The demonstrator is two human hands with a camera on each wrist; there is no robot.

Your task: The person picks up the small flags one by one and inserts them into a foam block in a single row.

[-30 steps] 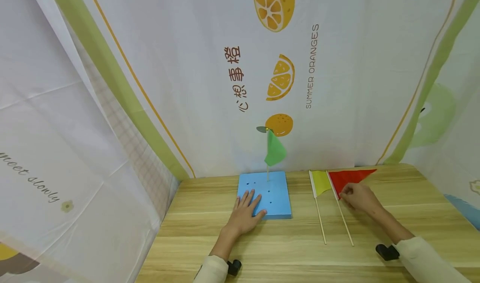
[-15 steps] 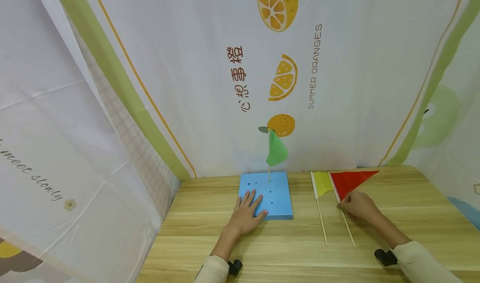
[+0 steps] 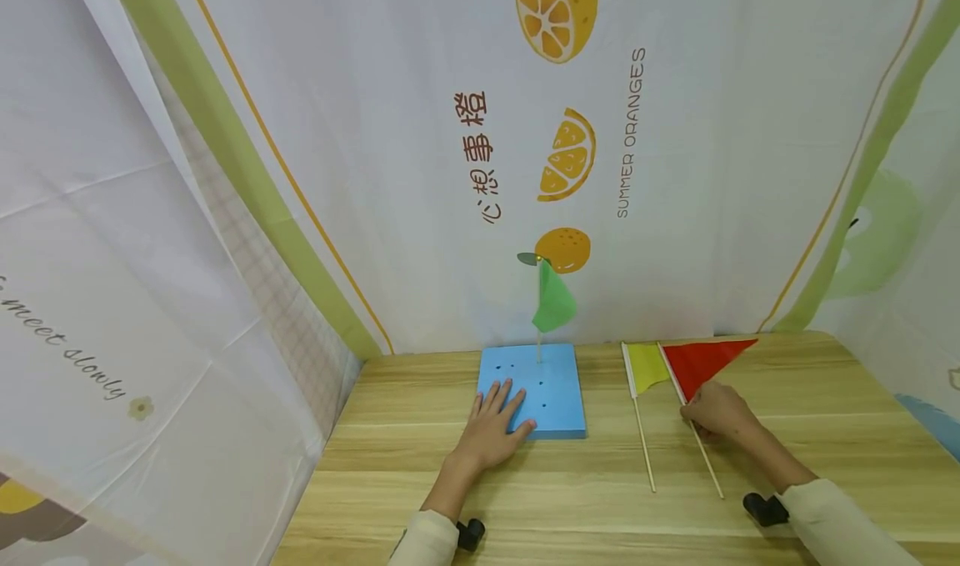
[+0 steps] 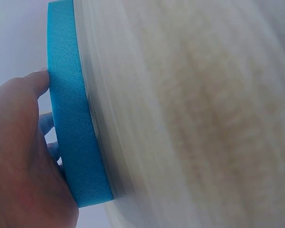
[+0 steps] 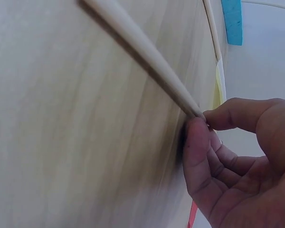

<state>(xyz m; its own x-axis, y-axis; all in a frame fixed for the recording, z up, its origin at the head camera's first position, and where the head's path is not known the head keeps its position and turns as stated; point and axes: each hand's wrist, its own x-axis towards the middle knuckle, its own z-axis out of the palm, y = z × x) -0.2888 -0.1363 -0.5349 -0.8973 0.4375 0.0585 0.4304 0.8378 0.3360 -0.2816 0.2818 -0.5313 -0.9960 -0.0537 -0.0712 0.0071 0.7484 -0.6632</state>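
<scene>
With fingers spread, my left hand (image 3: 486, 434) rests on the near left part of a blue foam block (image 3: 558, 412) that has several small holes in its top. A green flag (image 3: 553, 302) on a thin stick stands upright in the block's far part. My right hand (image 3: 722, 412) pinches the stick of a red triangular flag (image 3: 705, 361) just below its cloth. In the right wrist view, thumb and fingertips meet on the wooden stick (image 5: 152, 54), which lies close to the table. A yellow flag (image 3: 645, 366) lies on the table just left of the red one.
The wooden table (image 3: 592, 508) ends at a white curtain (image 3: 405, 216) printed with oranges. Black wrist-worn pieces show beside both sleeves. The green flag stands close in front of the curtain.
My right hand has slid from the red cloth down onto the stick, now pinching it. The stick's near end has swung slightly right. The left hand stays on the block.
</scene>
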